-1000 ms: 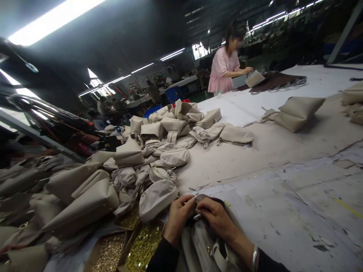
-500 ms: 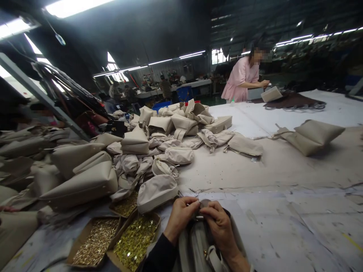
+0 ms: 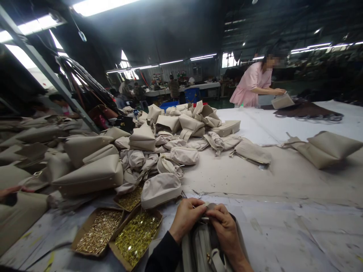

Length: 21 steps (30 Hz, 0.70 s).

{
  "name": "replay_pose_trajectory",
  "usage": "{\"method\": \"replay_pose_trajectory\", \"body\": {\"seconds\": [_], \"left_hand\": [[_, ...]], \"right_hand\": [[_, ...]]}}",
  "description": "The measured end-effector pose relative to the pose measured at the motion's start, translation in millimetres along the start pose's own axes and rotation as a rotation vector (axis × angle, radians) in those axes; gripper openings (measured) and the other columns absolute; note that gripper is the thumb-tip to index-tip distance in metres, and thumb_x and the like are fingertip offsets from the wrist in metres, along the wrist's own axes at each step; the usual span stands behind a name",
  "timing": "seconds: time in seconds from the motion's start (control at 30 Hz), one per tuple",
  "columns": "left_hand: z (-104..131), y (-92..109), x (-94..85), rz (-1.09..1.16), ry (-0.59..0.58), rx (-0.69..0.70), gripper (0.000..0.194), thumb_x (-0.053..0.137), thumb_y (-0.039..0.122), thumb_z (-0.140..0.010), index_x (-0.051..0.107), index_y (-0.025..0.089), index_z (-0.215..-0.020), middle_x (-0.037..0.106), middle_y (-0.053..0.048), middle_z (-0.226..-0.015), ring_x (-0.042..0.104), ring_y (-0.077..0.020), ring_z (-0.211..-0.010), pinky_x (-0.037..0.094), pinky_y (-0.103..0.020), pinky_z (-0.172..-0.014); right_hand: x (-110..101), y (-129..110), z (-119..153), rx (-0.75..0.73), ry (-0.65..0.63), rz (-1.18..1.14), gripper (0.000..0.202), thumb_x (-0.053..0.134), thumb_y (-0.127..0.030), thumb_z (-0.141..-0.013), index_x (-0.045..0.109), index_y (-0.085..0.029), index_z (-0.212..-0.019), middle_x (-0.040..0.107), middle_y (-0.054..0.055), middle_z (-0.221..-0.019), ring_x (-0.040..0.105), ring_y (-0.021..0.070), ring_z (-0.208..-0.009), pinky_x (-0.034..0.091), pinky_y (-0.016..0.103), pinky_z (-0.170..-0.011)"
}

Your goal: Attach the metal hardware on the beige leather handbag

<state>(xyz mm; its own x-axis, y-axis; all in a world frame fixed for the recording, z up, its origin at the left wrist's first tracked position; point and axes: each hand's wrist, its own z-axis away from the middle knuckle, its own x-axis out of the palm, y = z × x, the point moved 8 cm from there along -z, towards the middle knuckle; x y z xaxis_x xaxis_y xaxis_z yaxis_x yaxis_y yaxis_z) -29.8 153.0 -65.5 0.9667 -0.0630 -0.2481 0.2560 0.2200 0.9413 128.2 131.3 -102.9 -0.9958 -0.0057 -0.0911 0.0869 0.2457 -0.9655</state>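
Both hands, left (image 3: 185, 219) and right (image 3: 225, 228), pinch shut on the bag (image 3: 202, 245) top, seemingly fitting hardware; next needs steady, precise pressure.

Big heap of beige leather handbags (image 3: 159, 143) on left and middle of long white-covered work table (image 3: 283, 223). Two open cardboard boxes of small gold metal fittings (image 3: 119, 236) near front edge, touching each other. Pair of beige bags (image 3: 323, 149) lies apart at right. Person in pink dress (image 3: 252, 88) stands at far side, hand on flat beige piece (image 3: 282, 101).
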Motion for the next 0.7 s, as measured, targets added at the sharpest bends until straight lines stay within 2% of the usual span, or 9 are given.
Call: {"method": "replay_pose_trajectory", "body": {"seconds": [0.27, 0.37, 0.5, 0.6, 0.7], "left_hand": [[0, 2, 1.1, -0.012, 0.006, 0.006, 0.027, 0.075, 0.039, -0.073, 0.082, 0.014, -0.077, 0.074, -0.004, -0.071, 0.062, -0.017, -0.067, 0.043, -0.024, -0.061], [0, 3, 1.2, -0.019, 0.003, 0.006, 0.025, 0.072, 0.037, -0.073, 0.082, 0.014, -0.076, 0.074, -0.004, -0.071, 0.061, -0.0168, -0.068, 0.043, -0.024, -0.061], [0, 3, 3.1, -0.016, -0.013, -0.013, 0.028, 0.069, 0.036, -0.072, 0.081, 0.011, -0.076, 0.073, -0.006, -0.07, 0.058, -0.0161, -0.065, 0.04, -0.025, -0.06], [-1, 2, 2.9, -0.014, -0.005, -0.022, 0.031, 0.069, 0.038, -0.072, 0.082, 0.011, -0.08, 0.074, -0.007, -0.074, 0.06, -0.0175, -0.068, 0.041, -0.025, -0.061], [-2, 2, 2.8, -0.032, -0.015, -0.006, 0.032, 0.068, 0.039, -0.073, 0.082, 0.011, -0.08, 0.075, -0.008, -0.076, 0.061, -0.0185, -0.071, 0.043, -0.026, -0.064]], "right_hand": [[-1, -5, -2, 0.038, -0.003, 0.005, 0.016, 0.063, -0.03, -0.09, 0.075, -0.025, -0.08, 0.06, 0.004, -0.084, 0.061, 0.0233, -0.082, 0.054, 0.031, -0.072], [-2, -3, -4, 0.12, 0.018, 0.009, 0.008, 0.066, -0.032, -0.086, 0.07, -0.025, -0.088, 0.063, 0.002, -0.083, 0.064, 0.0239, -0.079, 0.055, 0.033, -0.074], [-4, 6, -3, 0.221, 0.066, 0.035, 0.019, 0.069, -0.033, -0.082, 0.064, -0.026, -0.099, 0.068, 0.0, -0.083, 0.067, 0.0239, -0.075, 0.057, 0.036, -0.074], [-6, 6, -2, 0.204, 0.112, 0.06, 0.028, 0.068, -0.034, -0.081, 0.064, -0.024, -0.107, 0.071, 0.004, -0.094, 0.07, 0.026, -0.084, 0.059, 0.038, -0.079], [-9, 1, -2, 0.17, 0.149, 0.07, 0.041, 0.064, -0.031, -0.082, 0.063, -0.023, -0.122, 0.071, 0.008, -0.116, 0.068, 0.0212, -0.073, 0.06, 0.036, -0.073]]}}
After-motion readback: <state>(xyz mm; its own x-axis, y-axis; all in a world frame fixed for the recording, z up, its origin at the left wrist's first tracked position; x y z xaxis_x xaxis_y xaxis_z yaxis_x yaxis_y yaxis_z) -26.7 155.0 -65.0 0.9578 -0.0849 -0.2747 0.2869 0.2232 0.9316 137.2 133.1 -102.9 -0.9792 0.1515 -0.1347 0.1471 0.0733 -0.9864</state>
